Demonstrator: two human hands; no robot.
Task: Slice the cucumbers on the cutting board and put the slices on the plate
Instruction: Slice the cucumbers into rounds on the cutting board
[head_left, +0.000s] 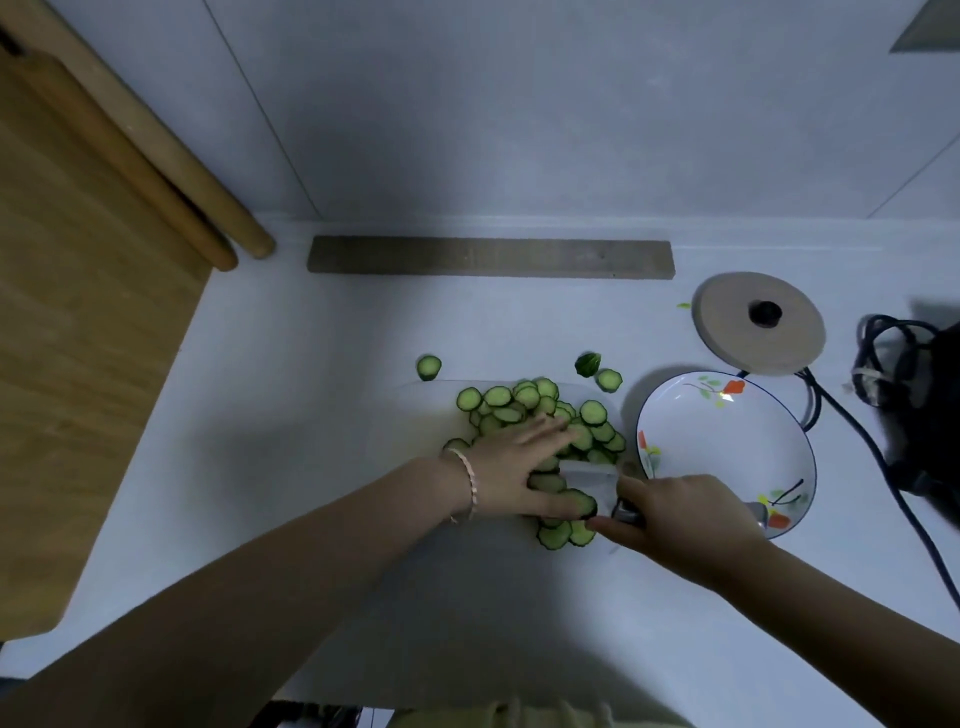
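A heap of cucumber slices (524, 410) lies on a pale cutting board (415, 457) in the middle of the counter. My left hand (519, 467) lies flat over the slices, fingers straight, touching them beside the knife blade (589, 478). My right hand (680, 512) grips the knife handle at the board's right edge, the blade lying among the slices. The white flowered plate (727, 441) stands just right of the board and holds no slices. Two stray slices (428, 367) (608, 379) and a cucumber end (588, 362) lie on the counter behind the board.
A round wooden lid (761, 322) with a black knob sits behind the plate. Black cables (852, 431) and a dark object (930, 415) occupy the right edge. A grey strip (488, 257) runs along the wall. Wooden boards (78, 312) lean at the left.
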